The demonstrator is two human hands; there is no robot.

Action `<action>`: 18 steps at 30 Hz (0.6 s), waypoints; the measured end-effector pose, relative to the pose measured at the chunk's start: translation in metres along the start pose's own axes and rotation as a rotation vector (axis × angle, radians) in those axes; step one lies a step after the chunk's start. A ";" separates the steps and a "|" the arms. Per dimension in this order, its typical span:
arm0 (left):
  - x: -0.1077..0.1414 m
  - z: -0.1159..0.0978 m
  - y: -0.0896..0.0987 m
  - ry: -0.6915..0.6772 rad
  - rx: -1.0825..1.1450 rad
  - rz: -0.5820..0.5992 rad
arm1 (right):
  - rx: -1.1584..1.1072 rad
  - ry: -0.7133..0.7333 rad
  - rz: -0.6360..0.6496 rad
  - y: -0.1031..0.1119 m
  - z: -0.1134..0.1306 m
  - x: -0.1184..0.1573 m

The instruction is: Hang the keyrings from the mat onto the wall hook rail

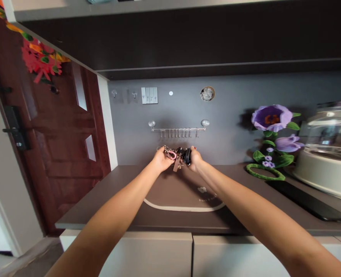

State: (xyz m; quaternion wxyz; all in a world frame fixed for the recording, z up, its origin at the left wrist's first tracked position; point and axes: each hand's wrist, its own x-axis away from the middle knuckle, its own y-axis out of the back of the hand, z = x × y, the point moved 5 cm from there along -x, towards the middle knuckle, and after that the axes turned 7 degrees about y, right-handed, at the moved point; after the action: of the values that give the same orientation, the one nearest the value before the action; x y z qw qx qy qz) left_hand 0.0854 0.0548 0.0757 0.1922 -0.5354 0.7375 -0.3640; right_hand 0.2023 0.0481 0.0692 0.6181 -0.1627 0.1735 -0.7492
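Observation:
Both my hands reach forward to a bunch of keys (176, 163) above the brown mat. My left hand (160, 158) is closed on the left side of the bunch, by a pink ring (172, 154) and some metal parts. My right hand (195, 158) grips the right side, where a black key fob (188, 156) shows beside the fingers. The single keys are too small to make out. Just above the hands, a metal hook rail (178, 130) with several hooks is fixed to the grey wall by two clear suction cups.
The brown mat (170, 192) lies on the dark counter (124, 184). To the right are purple fabric flowers (271, 117) with a green ring base, a black phone-like slab (309, 200) and a clear-domed appliance (329, 154). A shelf (188, 42) overhangs; a red-brown door (57, 154) stands left.

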 end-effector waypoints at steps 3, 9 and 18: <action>0.007 0.011 0.018 0.046 -0.053 -0.019 | 0.109 -0.035 0.063 0.013 -0.016 0.003; 0.015 0.011 0.049 0.147 -0.435 -0.054 | 0.548 0.192 0.103 0.057 -0.019 -0.008; 0.017 -0.023 0.068 -0.118 -1.027 -0.140 | 0.860 0.399 0.052 0.097 0.005 -0.018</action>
State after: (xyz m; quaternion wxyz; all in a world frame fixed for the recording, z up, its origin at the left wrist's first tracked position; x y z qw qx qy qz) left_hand 0.0196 0.0582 0.0422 -0.0787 -0.6283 0.7713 0.0638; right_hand 0.2918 0.0490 0.0282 0.6027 0.2594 -0.0333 -0.7539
